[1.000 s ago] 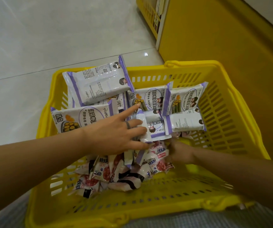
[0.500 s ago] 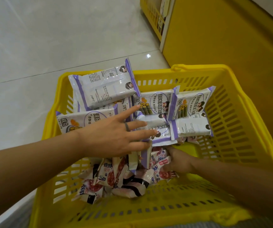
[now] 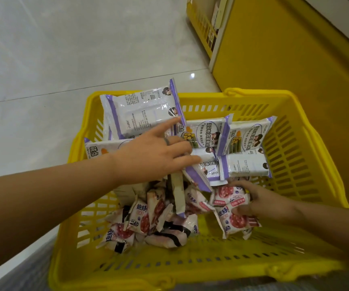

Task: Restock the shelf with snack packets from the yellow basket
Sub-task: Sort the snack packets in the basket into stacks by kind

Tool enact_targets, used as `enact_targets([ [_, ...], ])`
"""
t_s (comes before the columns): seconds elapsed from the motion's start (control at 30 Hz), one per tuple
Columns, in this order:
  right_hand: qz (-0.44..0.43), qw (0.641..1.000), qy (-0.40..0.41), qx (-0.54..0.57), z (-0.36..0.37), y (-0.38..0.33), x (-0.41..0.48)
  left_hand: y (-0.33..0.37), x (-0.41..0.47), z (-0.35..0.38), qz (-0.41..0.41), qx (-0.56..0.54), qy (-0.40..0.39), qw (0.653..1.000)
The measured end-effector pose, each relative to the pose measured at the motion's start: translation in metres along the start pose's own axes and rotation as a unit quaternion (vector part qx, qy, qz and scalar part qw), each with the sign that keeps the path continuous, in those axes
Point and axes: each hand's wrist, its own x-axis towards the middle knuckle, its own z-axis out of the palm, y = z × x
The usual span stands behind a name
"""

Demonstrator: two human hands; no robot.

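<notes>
The yellow basket (image 3: pixel 308 156) sits below me on the floor. Several large white-and-purple snack packets (image 3: pixel 142 110) fill its far half. Small red-and-white snack packets (image 3: pixel 144 217) are heaped in the near half. My left hand (image 3: pixel 154 158) lies across the purple packets with its fingers straight and spread; its thumb is hidden underneath. One purple packet (image 3: pixel 198 175) tilts down just beyond its fingertips. My right hand (image 3: pixel 261 202) reaches in from the right and grips a bunch of the small red-and-white packets (image 3: pixel 232 198), thumb pressed on one of them.
A yellow shelf unit side panel (image 3: pixel 285 59) rises right beside the basket at the upper right. Beyond it stands a yellow wire rack (image 3: pixel 203 28) with goods. Pale floor tiles (image 3: pixel 64 59) stretch to the left and beyond the basket.
My right hand has gathered small red-and-white packets and drawn them to the right, apart from the heap. My left hand has stayed on the purple packets, fingers spreading slightly.
</notes>
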Motion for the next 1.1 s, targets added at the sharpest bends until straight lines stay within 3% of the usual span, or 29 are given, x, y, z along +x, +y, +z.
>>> enact_targets([
  [0.2,-0.016,0.999,-0.025,-0.026,-0.005,-0.025,-0.029,-0.003,-0.014,-0.015,-0.108,-0.044,0.045,0.992],
  [0.33,-0.037,0.998,-0.046,0.019,0.006,-0.054,-0.043,0.003,-0.025,-0.021,-0.173,-0.093,0.081,0.977],
  [0.57,-0.051,0.988,-0.079,0.125,0.084,-0.1,-0.037,-0.001,-0.026,-0.041,-0.327,-0.234,0.174,0.899],
  [0.67,-0.086,0.98,-0.109,0.14,0.122,-0.113,-0.024,-0.002,-0.03,-0.046,-0.343,-0.257,0.194,0.883],
  [0.8,-0.094,0.968,-0.224,0.066,0.131,-0.108,-0.024,0.003,-0.037,-0.049,-0.331,-0.27,0.2,0.882],
  [0.87,-0.094,0.968,-0.234,0.006,0.121,-0.099,-0.026,0.005,-0.04,-0.049,-0.325,-0.275,0.2,0.882],
  [0.93,-0.128,0.982,-0.133,-0.046,0.11,-0.092,-0.029,0.007,-0.041,-0.048,-0.323,-0.284,0.202,0.88],
  [1.03,-0.154,0.978,0.142,0.018,0.09,-0.084,-0.023,0.007,-0.043,-0.048,-0.321,-0.289,0.201,0.879],
  [1.1,-0.136,0.968,0.208,0.033,0.076,-0.084,-0.01,0.007,-0.045,-0.047,-0.317,-0.289,0.196,0.882],
])
